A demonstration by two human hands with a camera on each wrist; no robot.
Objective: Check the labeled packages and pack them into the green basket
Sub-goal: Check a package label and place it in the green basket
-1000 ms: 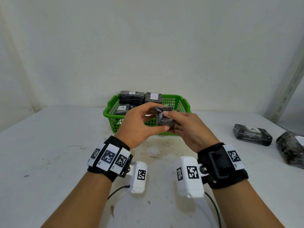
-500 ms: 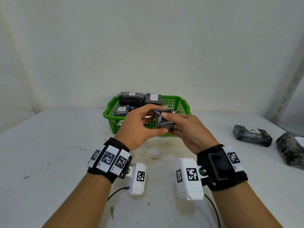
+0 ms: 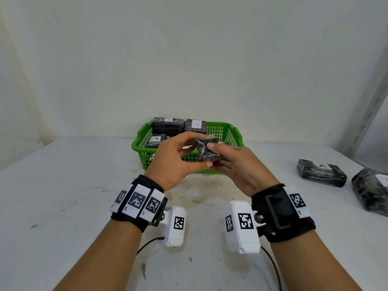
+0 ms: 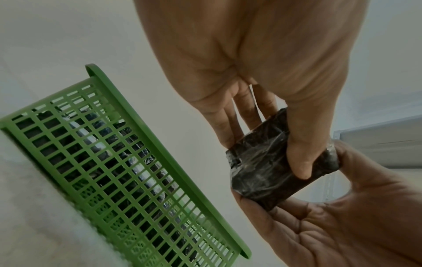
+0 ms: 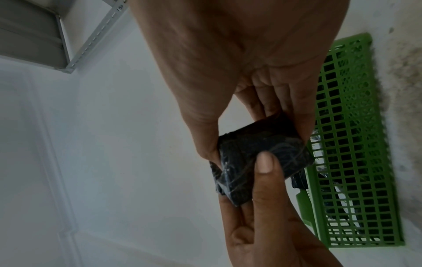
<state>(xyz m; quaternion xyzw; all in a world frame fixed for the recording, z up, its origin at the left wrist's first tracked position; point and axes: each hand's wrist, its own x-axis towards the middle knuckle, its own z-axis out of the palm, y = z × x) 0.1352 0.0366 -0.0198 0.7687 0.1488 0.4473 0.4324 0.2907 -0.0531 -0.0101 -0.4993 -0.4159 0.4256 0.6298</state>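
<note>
A small dark wrapped package [image 3: 206, 151] is held by both the left hand [image 3: 176, 162] and right hand [image 3: 237, 166], just before the green basket [image 3: 235, 133] at 12 o'clock. Judged light, stiff, film slippery; opposite flat faces are best pinched. Two packages [image 3: 321, 172] lie at 2 o'clock.

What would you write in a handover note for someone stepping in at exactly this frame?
Left hand and right hand: both grip one small black wrapped package, held in the air in front of the green basket; no label shows on it in any view.
Done: at least three packages marked A lie in the basket, e.g. one with a red A.
Left: find this package's label, then put it in. Two more wait on the table to the right: one marked A, one at the frame edge whose label I cannot read.
</note>
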